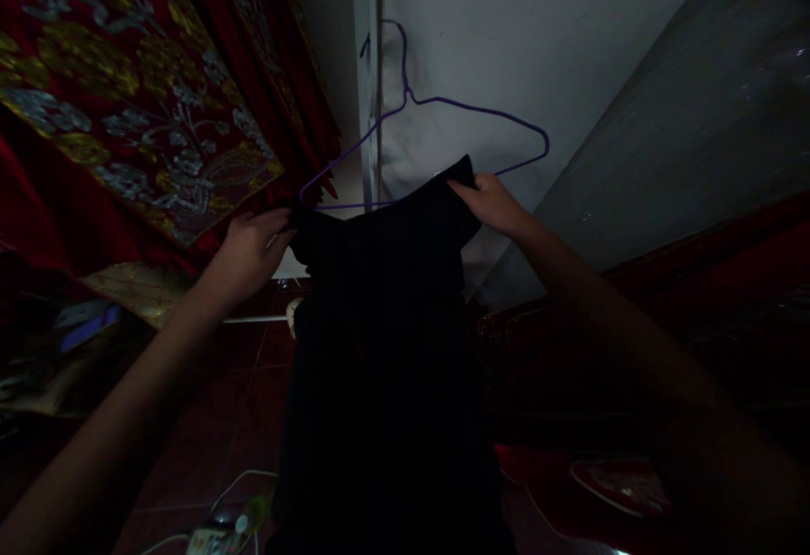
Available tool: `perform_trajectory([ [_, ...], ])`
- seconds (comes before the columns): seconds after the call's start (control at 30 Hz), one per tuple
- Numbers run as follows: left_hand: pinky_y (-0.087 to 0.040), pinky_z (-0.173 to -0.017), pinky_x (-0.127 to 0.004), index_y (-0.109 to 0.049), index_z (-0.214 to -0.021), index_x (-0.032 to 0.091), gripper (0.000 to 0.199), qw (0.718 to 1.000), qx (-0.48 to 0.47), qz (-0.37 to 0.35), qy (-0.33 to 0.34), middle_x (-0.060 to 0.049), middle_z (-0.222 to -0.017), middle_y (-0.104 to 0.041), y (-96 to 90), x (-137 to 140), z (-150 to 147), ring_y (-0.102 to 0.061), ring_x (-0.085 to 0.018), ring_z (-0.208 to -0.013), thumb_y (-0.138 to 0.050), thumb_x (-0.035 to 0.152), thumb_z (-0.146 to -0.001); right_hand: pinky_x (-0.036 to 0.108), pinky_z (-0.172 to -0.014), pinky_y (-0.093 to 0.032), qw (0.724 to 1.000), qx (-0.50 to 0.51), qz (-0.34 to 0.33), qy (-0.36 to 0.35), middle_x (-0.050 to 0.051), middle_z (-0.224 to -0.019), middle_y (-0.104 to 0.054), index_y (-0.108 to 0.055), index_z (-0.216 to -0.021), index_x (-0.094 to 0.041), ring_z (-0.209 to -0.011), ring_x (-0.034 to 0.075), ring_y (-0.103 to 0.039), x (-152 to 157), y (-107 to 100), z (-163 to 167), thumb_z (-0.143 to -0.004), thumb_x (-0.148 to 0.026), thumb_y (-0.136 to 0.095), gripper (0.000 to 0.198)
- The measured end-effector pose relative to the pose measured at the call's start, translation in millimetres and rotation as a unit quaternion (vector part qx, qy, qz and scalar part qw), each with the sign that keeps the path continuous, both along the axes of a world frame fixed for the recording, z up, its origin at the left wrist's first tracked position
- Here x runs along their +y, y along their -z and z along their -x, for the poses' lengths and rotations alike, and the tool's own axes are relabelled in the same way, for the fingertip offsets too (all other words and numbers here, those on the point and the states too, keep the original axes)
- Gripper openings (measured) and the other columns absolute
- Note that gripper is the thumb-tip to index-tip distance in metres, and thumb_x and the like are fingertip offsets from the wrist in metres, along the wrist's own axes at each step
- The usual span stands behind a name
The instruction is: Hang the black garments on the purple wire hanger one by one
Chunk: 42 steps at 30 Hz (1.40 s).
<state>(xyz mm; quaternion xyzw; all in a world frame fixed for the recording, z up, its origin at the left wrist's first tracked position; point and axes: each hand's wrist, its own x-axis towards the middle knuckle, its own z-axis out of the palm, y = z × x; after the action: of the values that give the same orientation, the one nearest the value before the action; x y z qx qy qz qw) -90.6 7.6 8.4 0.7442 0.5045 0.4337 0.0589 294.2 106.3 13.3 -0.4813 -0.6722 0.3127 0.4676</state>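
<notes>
A dark garment (386, 302), nearly black in the dim light, hangs down the middle of the view. My left hand (256, 243) pinches its upper left corner, and my right hand (487, 201) grips the upper right edge with the thumb on the near side. Behind the cloth's top edge is a purple wire hanger (468, 105), its hook up by a vertical pale strip on the wall. The hanger's bottom bar passes behind the garment, partly hidden. Whether the cloth is draped over that bar I cannot tell.
At the left hangs a red curtain (145, 91) with gold and silver embroidery. A white wall (506, 24) stands behind the hanger. Below, on the dark red tiled floor (234, 395), lie a white power strip (212, 541) and cables. The right side is dark, with red cloth.
</notes>
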Motion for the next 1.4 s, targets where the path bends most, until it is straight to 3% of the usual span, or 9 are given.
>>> perform_trajectory([
  [0.07,-0.048,-0.082,-0.038,-0.07,-0.08,0.021,0.026,0.998,0.058,-0.001,0.001,-0.007,-0.081,-0.07,-12.0,10,2,-0.062,-0.024,-0.074,-0.058,0.043,-0.09,0.025,-0.045,-0.023,1.0,-0.002,-0.008,0.004,-0.004,-0.049,-0.04,-0.048,-0.05,-0.019,-0.047,0.008,-0.034,-3,-4,-2,-0.088,-0.03,-0.069,0.045],
  [0.23,-0.046,-0.065,-0.035,-0.068,-0.067,0.022,0.036,0.981,0.116,0.158,-0.001,-0.005,-0.064,-0.067,-11.4,35,7,-0.057,-0.022,-0.057,-0.056,0.046,-0.09,0.024,-0.046,-0.021,0.999,-0.013,-0.031,-0.004,-0.005,-0.05,-0.038,-0.047,-0.05,-0.018,-0.049,0.007,-0.033,-10,-3,-4,-0.082,-0.029,-0.075,0.044],
  [0.33,-0.049,-0.071,-0.035,-0.071,-0.08,0.02,0.026,0.988,0.119,0.096,0.009,-0.006,-0.078,-0.072,-10.4,38,0,-0.062,-0.023,-0.068,-0.058,0.042,-0.087,0.025,-0.047,-0.021,0.999,-0.037,-0.029,-0.001,-0.005,-0.051,-0.039,-0.048,-0.051,-0.018,-0.05,0.008,-0.035,-14,-1,1,-0.082,-0.03,-0.074,0.043],
  [0.47,-0.053,-0.087,-0.04,-0.069,-0.087,0.016,0.025,0.988,0.148,-0.012,0.038,-0.011,-0.106,-0.071,-29.7,23,-8,-0.066,-0.025,-0.09,-0.055,0.037,-0.089,0.027,-0.05,-0.024,0.994,-0.084,-0.058,0.026,-0.004,-0.052,-0.039,-0.046,-0.052,-0.019,-0.051,0.01,-0.037,-19,-4,7,-0.086,-0.036,-0.07,0.045],
  [0.63,-0.044,-0.112,-0.049,-0.065,-0.087,0.019,0.024,0.98,0.2,-0.002,-0.014,-0.006,-0.135,-0.063,-59.2,-6,2,-0.056,-0.029,-0.131,-0.053,0.038,-0.092,0.027,-0.05,-0.026,0.987,-0.144,-0.064,0.027,-0.003,-0.053,-0.039,-0.044,-0.053,-0.021,-0.053,0.012,-0.039,-19,-9,2,-0.086,-0.04,-0.069,0.046],
  [0.83,-0.048,-0.11,-0.049,-0.064,-0.078,0.022,0.03,0.966,0.256,-0.017,0.042,-0.005,-0.136,-0.064,-62.2,-17,11,-0.059,-0.029,-0.129,-0.051,0.045,-0.091,0.027,-0.051,-0.03,0.989,-0.131,-0.064,0.01,-0.002,-0.056,-0.042,-0.049,-0.056,-0.02,-0.054,0.012,-0.042,-15,-2,4,-0.087,-0.039,-0.067,0.041],
  [1.03,-0.031,-0.121,-0.058,-0.068,-0.081,0.019,0.027,0.961,0.265,-0.06,0.051,-0.007,-0.142,-0.06,-49.0,-13,15,-0.053,-0.031,-0.136,-0.052,0.039,-0.09,0.026,-0.049,-0.029,0.993,-0.114,-0.028,0.011,-0.003,-0.055,-0.042,-0.048,-0.056,-0.02,-0.052,0.011,-0.041,-14,1,4,-0.086,-0.041,-0.068,0.042],
  [1.3,-0.044,-0.11,-0.046,-0.066,-0.097,0.017,0.014,0.983,0.144,-0.114,0.005,-0.006,-0.133,-0.064,-75.1,21,-41,-0.059,-0.024,-0.124,-0.057,0.027,-0.093,0.027,-0.049,-0.034,0.994,-0.093,0.017,-0.055,-0.001,-0.057,-0.05,-0.055,-0.064,-0.019,-0.053,0.013,-0.047,-37,9,41,-0.091,-0.045,-0.059,0.038],
  [1.4,-0.048,-0.103,-0.039,-0.065,-0.116,0.017,0.026,0.984,0.122,-0.127,-0.024,-0.003,-0.118,-0.069,-76.8,41,-54,-0.063,-0.019,-0.111,-0.054,0.019,-0.092,0.031,-0.057,-0.045,0.994,-0.082,-0.023,-0.067,0.002,-0.066,-0.06,-0.06,-0.07,-0.019,-0.062,0.017,-0.057,-44,10,48,-0.093,-0.042,-0.055,0.033],
])
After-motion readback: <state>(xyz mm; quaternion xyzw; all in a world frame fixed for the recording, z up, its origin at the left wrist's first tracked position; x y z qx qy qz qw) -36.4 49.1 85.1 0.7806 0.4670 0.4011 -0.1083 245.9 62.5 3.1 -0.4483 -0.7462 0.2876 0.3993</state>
